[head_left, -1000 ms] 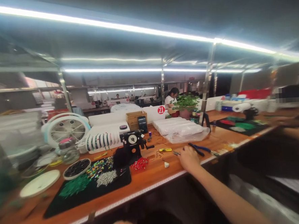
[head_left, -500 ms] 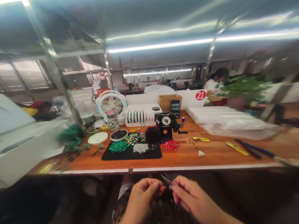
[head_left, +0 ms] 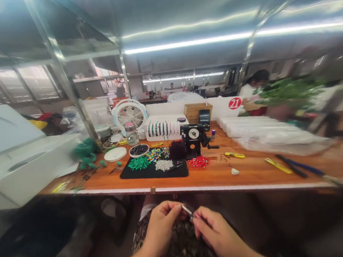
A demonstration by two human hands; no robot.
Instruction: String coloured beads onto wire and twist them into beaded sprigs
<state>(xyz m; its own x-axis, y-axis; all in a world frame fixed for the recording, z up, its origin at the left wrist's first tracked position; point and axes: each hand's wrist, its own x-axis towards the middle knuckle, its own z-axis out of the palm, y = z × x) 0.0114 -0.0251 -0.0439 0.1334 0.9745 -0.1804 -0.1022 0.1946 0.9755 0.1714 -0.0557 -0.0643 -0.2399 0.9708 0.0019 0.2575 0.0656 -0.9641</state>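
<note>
Over my lap, just below the table edge, my two hands face each other. My right hand (head_left: 210, 224) is closed around a small, pointed metal tool (head_left: 187, 209), a slim blade-like piece whose exact kind I cannot make out. Its tip points up and left, right at the fingertips of my left hand (head_left: 165, 222). The left thumb and forefinger are pinched together; whatever lies between them is hidden or too small to name.
On the table, a black mat (head_left: 151, 174) bears green pieces (head_left: 139, 163), white beads (head_left: 163, 165) and multicoloured beads (head_left: 158, 155). Red-headed pieces (head_left: 199, 162) lie beside a black hand-cranked machine (head_left: 193, 140). Pliers (head_left: 300, 166) and plastic-wrapped rolls (head_left: 264, 130) are at right.
The metal tool's tip has come to the left fingertips, and the gap between my hands has narrowed. The view has shifted slightly, so the table sits a little higher and further right.
</note>
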